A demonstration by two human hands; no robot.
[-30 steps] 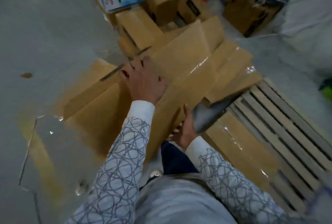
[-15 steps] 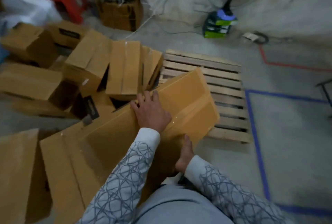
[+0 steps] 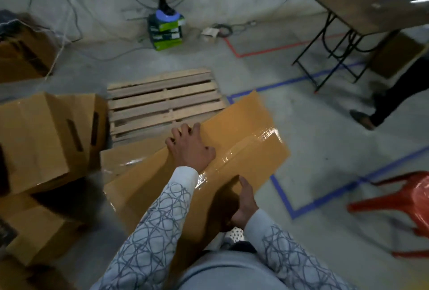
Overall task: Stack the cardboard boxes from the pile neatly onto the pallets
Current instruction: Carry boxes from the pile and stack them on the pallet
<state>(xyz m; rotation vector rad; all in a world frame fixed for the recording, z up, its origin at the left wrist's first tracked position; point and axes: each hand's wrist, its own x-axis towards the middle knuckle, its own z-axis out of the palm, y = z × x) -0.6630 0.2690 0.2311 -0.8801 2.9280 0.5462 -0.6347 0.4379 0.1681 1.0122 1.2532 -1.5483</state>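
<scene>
Transport step, by judgement: you hold the large brown taped cardboard box (image 3: 243, 141) at the near right corner of the bare wooden slatted pallet (image 3: 162, 99). Your left hand (image 3: 190, 148) curls its fingers over the far edge; your right hand (image 3: 245, 203) grips the near edge. The next move calls for lowering it flat, squared to that corner.

The box (image 3: 241, 124) hides the right hand's (image 3: 246, 205) fingers and the pallet's (image 3: 162, 97) near corner.
</scene>
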